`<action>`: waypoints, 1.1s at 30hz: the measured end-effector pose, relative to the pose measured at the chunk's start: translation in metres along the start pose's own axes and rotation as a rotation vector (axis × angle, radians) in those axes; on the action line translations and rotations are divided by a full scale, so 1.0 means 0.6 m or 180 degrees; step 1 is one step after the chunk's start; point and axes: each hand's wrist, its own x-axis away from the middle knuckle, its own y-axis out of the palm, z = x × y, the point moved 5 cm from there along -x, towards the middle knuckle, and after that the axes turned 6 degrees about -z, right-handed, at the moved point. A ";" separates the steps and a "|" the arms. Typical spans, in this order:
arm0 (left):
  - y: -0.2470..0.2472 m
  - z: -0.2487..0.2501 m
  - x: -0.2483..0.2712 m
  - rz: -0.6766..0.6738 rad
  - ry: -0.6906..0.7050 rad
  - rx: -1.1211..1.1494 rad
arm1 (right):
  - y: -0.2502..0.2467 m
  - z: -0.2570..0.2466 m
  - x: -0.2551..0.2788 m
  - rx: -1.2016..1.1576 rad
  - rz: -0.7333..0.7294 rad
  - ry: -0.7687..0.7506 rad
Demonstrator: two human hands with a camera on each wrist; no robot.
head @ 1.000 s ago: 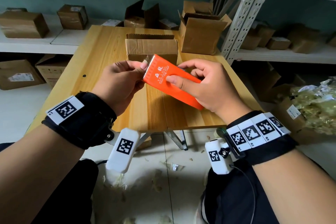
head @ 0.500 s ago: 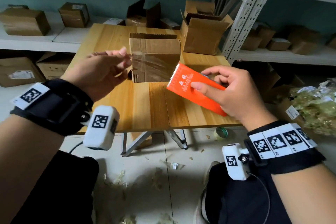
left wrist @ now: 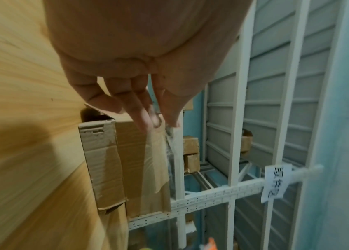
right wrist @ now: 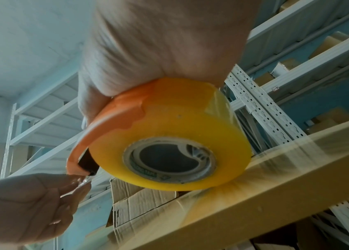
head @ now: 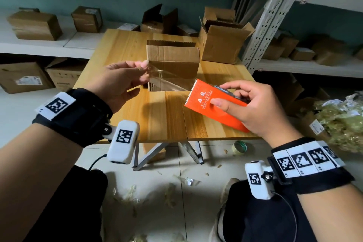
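Note:
My right hand (head: 253, 104) grips an orange tape dispenser (head: 212, 104) with a toothed edge, above the near right part of the wooden table (head: 167, 120). From below, the right wrist view shows its yellowish tape roll (right wrist: 169, 135) under my palm. A clear strip of tape (head: 169, 82) runs from the dispenser's toothed edge leftward to my left hand (head: 121, 82), which pinches its free end between thumb and fingertips (left wrist: 158, 118). A closed cardboard box (head: 172, 61) stands on the table just behind the stretched tape.
An open cardboard box (head: 222, 39) sits at the table's far right corner. White metal shelving (head: 271, 15) with more boxes stands behind and to the right. A small tape roll (head: 240, 147) and scraps lie on the floor under the table edge.
My hands have drawn apart: the left hand pulled the tape end to the left and up, the right hand carried the dispenser right and down, stretching a strip of clear tape between them.

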 end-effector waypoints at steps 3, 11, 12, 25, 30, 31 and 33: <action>0.000 0.001 0.002 0.0205 0.0244 -0.0121 | 0.004 -0.002 0.002 0.0041 -0.0066 -0.0007; 0.009 0.004 -0.015 -0.0062 0.0323 0.0564 | 0.000 -0.001 0.004 0.0002 0.0002 -0.0014; 0.012 0.004 -0.016 -0.0087 0.0339 0.0615 | -0.001 0.000 0.004 0.0002 0.0026 -0.0006; 0.017 0.004 -0.022 0.0300 0.0374 0.0350 | -0.018 0.003 0.006 -0.0010 0.0143 0.0086; 0.017 -0.003 -0.031 0.0291 0.0334 0.0350 | -0.023 0.002 0.014 0.0091 0.0073 0.0116; 0.017 -0.006 -0.033 0.0298 0.0323 0.0335 | -0.023 0.002 0.015 0.0099 0.0059 0.0113; 0.021 -0.009 -0.035 0.0304 0.0268 0.0337 | -0.024 0.001 0.018 0.0127 0.0063 0.0098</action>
